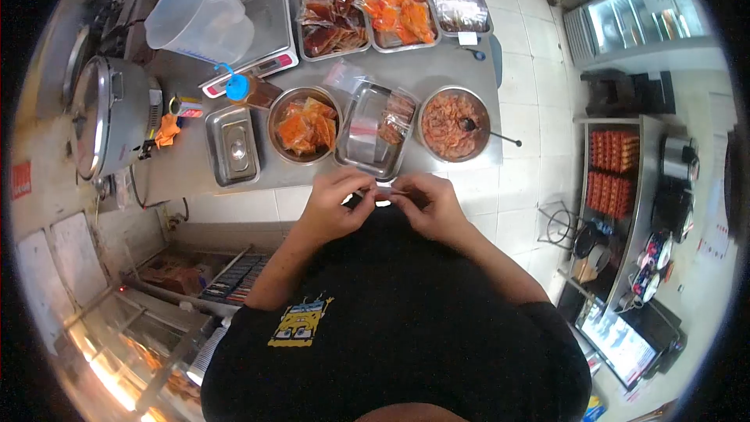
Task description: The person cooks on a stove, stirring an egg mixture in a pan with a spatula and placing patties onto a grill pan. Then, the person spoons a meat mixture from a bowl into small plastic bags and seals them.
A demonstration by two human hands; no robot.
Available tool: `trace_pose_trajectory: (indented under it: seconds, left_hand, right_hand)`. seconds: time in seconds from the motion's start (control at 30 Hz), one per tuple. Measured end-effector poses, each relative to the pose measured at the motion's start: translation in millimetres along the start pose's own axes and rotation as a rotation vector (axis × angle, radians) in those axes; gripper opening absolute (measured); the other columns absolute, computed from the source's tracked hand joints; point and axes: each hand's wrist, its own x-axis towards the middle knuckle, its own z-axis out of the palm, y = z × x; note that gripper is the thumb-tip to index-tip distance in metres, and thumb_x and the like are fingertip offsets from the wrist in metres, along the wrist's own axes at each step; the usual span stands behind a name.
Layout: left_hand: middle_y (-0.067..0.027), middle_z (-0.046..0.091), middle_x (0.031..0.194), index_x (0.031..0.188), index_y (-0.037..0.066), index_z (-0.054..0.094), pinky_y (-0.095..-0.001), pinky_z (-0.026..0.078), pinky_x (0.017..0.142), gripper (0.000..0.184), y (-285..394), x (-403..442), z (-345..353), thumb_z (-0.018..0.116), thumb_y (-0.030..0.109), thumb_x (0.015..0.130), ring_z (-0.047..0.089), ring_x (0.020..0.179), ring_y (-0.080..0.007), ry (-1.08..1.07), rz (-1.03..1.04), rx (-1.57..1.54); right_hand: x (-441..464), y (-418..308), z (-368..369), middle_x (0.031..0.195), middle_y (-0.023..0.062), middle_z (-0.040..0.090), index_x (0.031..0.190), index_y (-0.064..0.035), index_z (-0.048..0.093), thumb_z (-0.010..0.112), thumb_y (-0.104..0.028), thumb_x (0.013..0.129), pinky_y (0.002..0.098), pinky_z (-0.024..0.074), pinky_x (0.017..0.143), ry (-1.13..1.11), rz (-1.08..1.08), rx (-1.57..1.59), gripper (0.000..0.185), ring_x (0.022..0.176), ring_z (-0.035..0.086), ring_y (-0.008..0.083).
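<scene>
My left hand (341, 202) and my right hand (427, 205) meet at the table's front edge. Both are closed, fingertips pinching a small clear plastic bag (383, 190) that is mostly hidden by the fingers. Just beyond them, a steel tray (361, 162) holds a stack of flat clear bags (366, 121) and several filled meat packets (397, 119). Right of it stands a steel bowl of chopped meat (449, 121) with a dark-handled spoon (500, 137) in it. On the left, a round bowl (275, 141) contains packets of orange sauce (306, 126).
A lidded steel container (233, 144), a blue-capped squeeze bottle (254, 91), a scale (269, 27) and a plastic jug (199, 19) occupy the left. Trays of dark packets (332, 16), orange packets (400, 12) and silvery packets (458, 1) line the back. A shelf rack (625, 129) stands right.
</scene>
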Motion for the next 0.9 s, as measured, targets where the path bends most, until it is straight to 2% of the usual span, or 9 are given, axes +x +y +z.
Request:
trace_pose_trajectory:
  seconds: [0.07,0.1,0.3,0.37,0.5,0.6,0.7,0.8,0.9]
  left_hand:
    - [-0.0155,0.068,0.084,0.094,-0.002,0.068,-0.0358,0.054,0.069,0.018,-3.8,-5.4,-4.9,0.073,-0.004,0.077,0.067,0.075,-0.0285,-0.062,-0.080,-0.007]
    - [-0.0155,0.068,0.084,0.094,-0.002,0.068,-0.0358,0.054,0.069,0.018,-8.4,-8.9,-5.8,0.073,-0.004,0.077,0.067,0.075,-0.0285,-0.078,-0.084,-0.015]
    - [-0.0120,0.067,0.085,0.090,0.000,0.069,-0.0380,0.052,0.071,0.014,-26.6,-21.0,-20.1,0.073,-0.001,0.077,0.064,0.080,-0.0292,-0.249,-0.086,0.005]
    - [-0.0115,0.069,0.086,0.092,0.001,0.070,-0.0380,0.052,0.071,0.015,-28.6,-20.8,-25.2,0.073,-0.001,0.077,0.063,0.078,-0.0291,-0.220,-0.007,0.051]
    - [-0.0112,0.071,0.088,0.094,0.002,0.072,-0.0383,0.052,0.071,0.016,-32.9,-23.2,-33.8,0.073,-0.001,0.078,0.064,0.079,-0.0293,-0.246,-0.010,0.019]
    - [-0.0109,0.071,0.087,0.094,0.002,0.074,-0.0380,0.052,0.072,0.016,-46.8,-25.8,-36.8,0.074,0.000,0.078,0.064,0.079,-0.0291,-0.268,-0.021,-0.009]
    - [-0.0119,0.073,0.088,0.090,0.001,0.074,-0.0374,0.053,0.073,0.012,-62.1,-30.4,-36.1,0.077,0.000,0.078,0.067,0.080,-0.0285,-0.326,-0.068,-0.018]
    - [-0.0125,0.073,0.087,0.089,0.001,0.074,-0.0380,0.053,0.073,0.009,-71.4,-34.5,-31.1,0.076,0.000,0.079,0.067,0.081,-0.0290,-0.321,-0.048,-0.021]
    - [-0.0144,0.073,0.093,0.097,0.002,0.074,-0.0379,0.054,0.075,0.015,-79.1,-38.0,-26.8,0.076,0.004,0.082,0.068,0.085,-0.0285,-0.367,-0.062,0.016]
  right_hand:
    - [0.6,-5.9,6.6,0.083,0.0095,0.068,0.093,0.0014,0.069,0.070,0.006,0.087,0.0278,0.0529,0.064,-0.069,-0.032,-0.149,0.007,0.074,0.068,0.0137]
    - [-0.7,-2.3,12.6,0.083,0.0095,0.068,0.093,0.0014,0.069,0.070,0.006,0.087,0.0278,0.0529,0.064,-0.059,-0.018,-0.145,0.007,0.074,0.068,0.0137]
    - [-8.0,13.7,47.0,0.078,0.0118,0.066,0.088,0.0010,0.071,0.071,0.006,0.083,0.0309,0.0497,0.058,0.046,-0.088,-0.147,0.007,0.065,0.064,0.0209]
    - [-8.7,7.9,54.8,0.077,0.0131,0.065,0.091,-0.0032,0.072,0.073,0.000,0.080,0.0395,0.0533,0.064,0.026,-0.065,-0.182,0.011,0.072,0.066,0.0320]
    - [-7.2,8.8,68.0,0.078,0.0127,0.065,0.092,-0.0036,0.073,0.074,0.000,0.079,0.0390,0.0534,0.064,0.086,-0.127,-0.220,0.013,0.072,0.067,0.0310]
    - [-8.8,22.9,68.1,0.078,0.0104,0.066,0.093,-0.0015,0.073,0.074,0.003,0.080,0.0341,0.0523,0.061,0.066,-0.219,-0.269,0.013,0.072,0.067,0.0258]
    - [-8.5,27.0,70.5,0.078,0.0110,0.066,0.097,-0.0021,0.073,0.076,0.000,0.079,0.0349,0.0526,0.063,0.032,-0.210,-0.287,0.018,0.075,0.067,0.0264]
    - [-5.5,27.6,76.2,0.082,0.0127,0.067,0.092,-0.0028,0.071,0.077,-0.007,0.079,0.0398,0.0537,0.065,0.081,-0.204,-0.250,0.015,0.073,0.067,0.0303]
    - [1.6,51.4,71.6,0.086,0.0145,0.068,0.089,-0.0027,0.068,0.075,-0.010,0.082,0.0432,0.0539,0.069,-0.027,-0.124,-0.287,0.012,0.078,0.067,0.0338]
